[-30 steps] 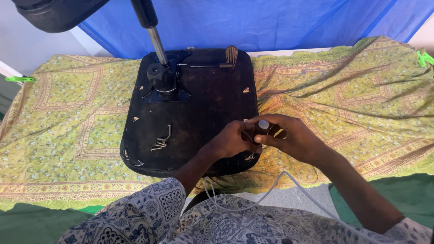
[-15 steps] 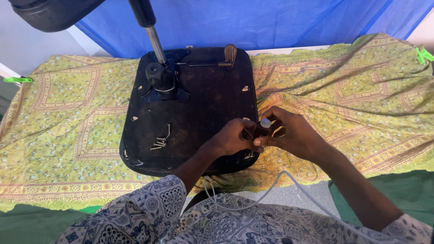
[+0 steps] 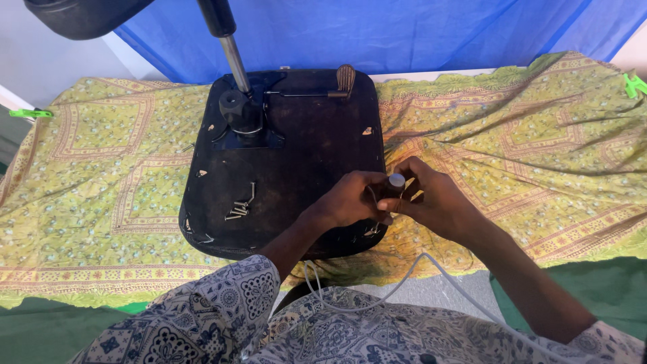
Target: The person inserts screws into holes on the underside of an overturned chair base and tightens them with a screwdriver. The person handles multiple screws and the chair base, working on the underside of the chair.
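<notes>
An upturned black office chair seat (image 3: 317, 148) lies on a cloth-covered table, underside up, with its metal mechanism and gas-lift column (image 3: 236, 64) rising at the far end. My left hand (image 3: 350, 199) and my right hand (image 3: 435, 199) meet over the seat's near right corner. Both pinch a small dark cylindrical part with a pale round top (image 3: 395, 183). Several loose screws and a bent hex key (image 3: 241, 205) rest on the seat to the left of my hands. A lever with a brown paddle handle (image 3: 345, 79) sticks out near the far edge.
A yellow-green patterned cloth (image 3: 526, 135) covers the table, with a blue sheet (image 3: 404, 30) hanging behind. Green clips sit at the far left (image 3: 30, 113) and far right (image 3: 633, 84). A white cable (image 3: 377, 296) runs across my lap. A dark chair part (image 3: 81, 13) overhangs the top left.
My hands have stayed at the seat's near right corner; the small capped part has shifted slightly between my fingers. The seat and screws have not moved.
</notes>
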